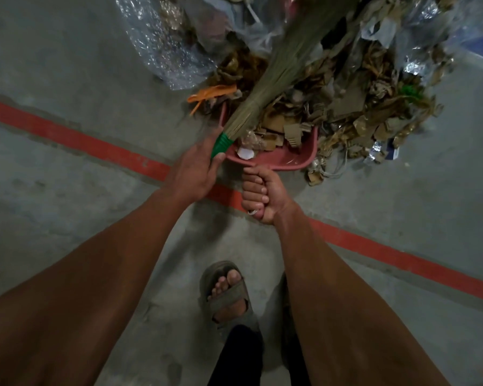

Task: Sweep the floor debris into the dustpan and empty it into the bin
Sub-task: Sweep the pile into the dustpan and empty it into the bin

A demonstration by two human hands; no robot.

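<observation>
My left hand point(195, 168) grips the broom point(276, 65) at its green binding, fingers curled round it, the bristles fanning up and away over the debris pile point(346, 101). My right hand point(260, 193) is fisted tight around the handle of the pink dustpan point(296, 158), whose tray sits just beyond the knuckles. Cardboard scraps already lie in the tray, its mouth pushed into the pile's near edge.
</observation>
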